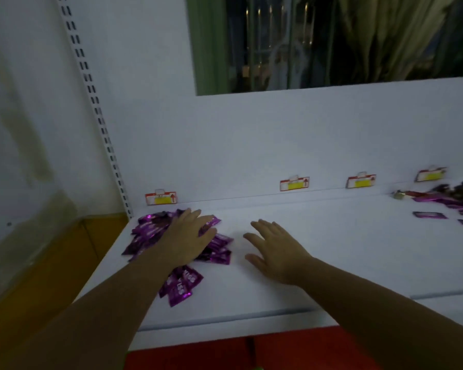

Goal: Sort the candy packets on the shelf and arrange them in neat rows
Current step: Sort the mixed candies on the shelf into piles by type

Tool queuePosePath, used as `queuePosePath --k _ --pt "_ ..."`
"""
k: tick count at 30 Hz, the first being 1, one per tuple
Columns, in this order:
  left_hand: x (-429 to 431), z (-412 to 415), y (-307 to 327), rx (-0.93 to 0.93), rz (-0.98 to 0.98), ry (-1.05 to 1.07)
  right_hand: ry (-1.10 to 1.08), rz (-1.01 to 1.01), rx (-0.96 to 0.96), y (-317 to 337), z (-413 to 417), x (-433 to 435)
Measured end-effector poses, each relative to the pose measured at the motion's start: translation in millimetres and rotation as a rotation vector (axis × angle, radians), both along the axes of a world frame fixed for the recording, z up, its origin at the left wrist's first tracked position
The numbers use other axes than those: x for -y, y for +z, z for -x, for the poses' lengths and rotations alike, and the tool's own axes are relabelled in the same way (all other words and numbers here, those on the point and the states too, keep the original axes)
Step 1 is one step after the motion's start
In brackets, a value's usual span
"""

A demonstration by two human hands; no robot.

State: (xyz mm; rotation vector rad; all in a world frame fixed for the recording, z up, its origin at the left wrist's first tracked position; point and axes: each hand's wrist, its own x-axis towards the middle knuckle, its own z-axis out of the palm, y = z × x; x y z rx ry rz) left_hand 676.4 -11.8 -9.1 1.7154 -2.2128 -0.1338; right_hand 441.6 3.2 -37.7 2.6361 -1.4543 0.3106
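Presses the left hand [187, 236] flat on the pile of purple candy packets [147, 231], fingers straight, gripping nothing, likely to gather it. Holds the right hand [275, 249] just right of that pile, fingers spread, empty.

So a heap [150, 231] is piled at the left end of the shelf [332, 249], toward the back, with a few packets spilled nearer the front edge. The left hand [187, 236] is laid flat on it, and the right hand [275, 249] is held just to its right. A second heap [449, 196] is parked way off at the right end, with two loose packets [429, 214] set in front. Four tags [294, 183] are lined up along the back.
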Motion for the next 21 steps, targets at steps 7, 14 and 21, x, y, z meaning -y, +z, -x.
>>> queuePosePath --k 7,14,21 --pt "1.7 143.1 10.2 0.096 0.022 -0.154 -0.160 0.004 0.029 8.1 133.5 -55.5" --pt "-6.5 290.8 3.5 0.149 -0.005 -0.350 -0.344 -0.069 0.077 10.0 254.0 -109.2" --pt "4.7 402.3 -1.2 0.169 -0.028 -0.529 -0.502 -0.033 0.087 12.2 345.9 -112.8"
